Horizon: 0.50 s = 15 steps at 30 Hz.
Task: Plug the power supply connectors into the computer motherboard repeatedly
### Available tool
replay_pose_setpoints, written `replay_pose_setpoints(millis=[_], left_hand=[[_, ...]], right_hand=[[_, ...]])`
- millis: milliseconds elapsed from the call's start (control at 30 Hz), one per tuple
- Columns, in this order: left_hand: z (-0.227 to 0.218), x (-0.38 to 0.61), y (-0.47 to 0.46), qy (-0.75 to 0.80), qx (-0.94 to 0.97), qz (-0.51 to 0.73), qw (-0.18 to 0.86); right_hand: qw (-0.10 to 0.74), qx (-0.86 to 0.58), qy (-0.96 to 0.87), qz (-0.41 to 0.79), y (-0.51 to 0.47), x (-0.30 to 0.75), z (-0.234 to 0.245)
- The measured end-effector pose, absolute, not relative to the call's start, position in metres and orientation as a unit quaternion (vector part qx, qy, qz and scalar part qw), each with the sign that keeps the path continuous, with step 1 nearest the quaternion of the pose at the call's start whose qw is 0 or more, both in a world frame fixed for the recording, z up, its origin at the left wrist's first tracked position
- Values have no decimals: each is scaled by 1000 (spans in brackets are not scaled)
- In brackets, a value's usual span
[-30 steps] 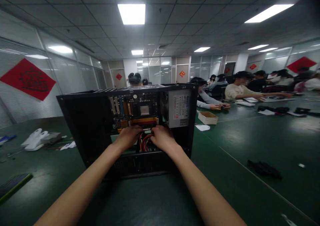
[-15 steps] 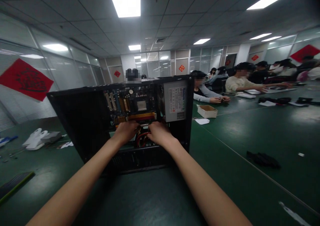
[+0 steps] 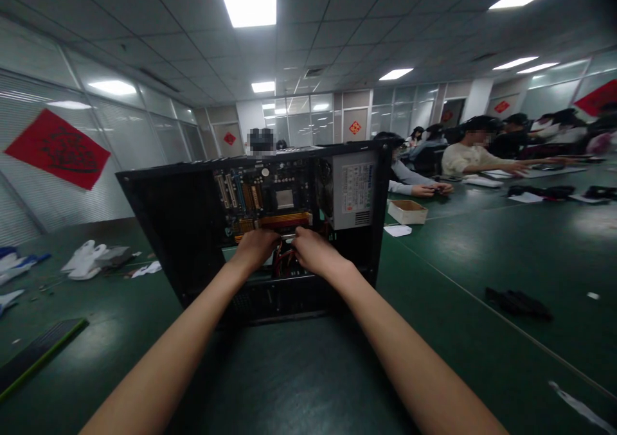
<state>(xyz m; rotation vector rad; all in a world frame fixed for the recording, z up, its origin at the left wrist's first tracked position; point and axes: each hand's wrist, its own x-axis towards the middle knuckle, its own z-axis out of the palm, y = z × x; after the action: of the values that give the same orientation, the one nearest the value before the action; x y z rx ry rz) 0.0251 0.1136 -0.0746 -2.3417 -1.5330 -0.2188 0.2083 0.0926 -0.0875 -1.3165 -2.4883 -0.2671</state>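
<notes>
A black computer case stands open-sided on the table, facing me. Inside it sit the motherboard and, at the upper right, a grey power supply. Both my hands reach in at the motherboard's lower edge, below the memory slots. My left hand has its fingers curled; what the fingertips hold is hidden. Close beside it my right hand is also closed, fingers bent, its tips out of clear sight. Red and dark cables hang between the two hands, right by the fingertips.
The green table carries a black cloth-like item and a small open box on the right. White plastic bags and a dark green-edged strip lie on the left. Other people sit farther along.
The view has turned slightly left, so the case appears farther right. My right hand has shifted slightly upward against the case, fingers still bent; my left hand stays at about the same spot.
</notes>
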Motion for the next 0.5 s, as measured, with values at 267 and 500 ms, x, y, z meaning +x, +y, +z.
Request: replay_pose_setpoints(millis=[267, 500], left_hand=[[-82, 14, 120, -553, -813, -166, 76], [-83, 15, 123, -563, -805, -180, 59]], right_hand=[[184, -446, -869, -110, 95, 212, -83], [146, -366, -908, -144, 127, 212, -83]])
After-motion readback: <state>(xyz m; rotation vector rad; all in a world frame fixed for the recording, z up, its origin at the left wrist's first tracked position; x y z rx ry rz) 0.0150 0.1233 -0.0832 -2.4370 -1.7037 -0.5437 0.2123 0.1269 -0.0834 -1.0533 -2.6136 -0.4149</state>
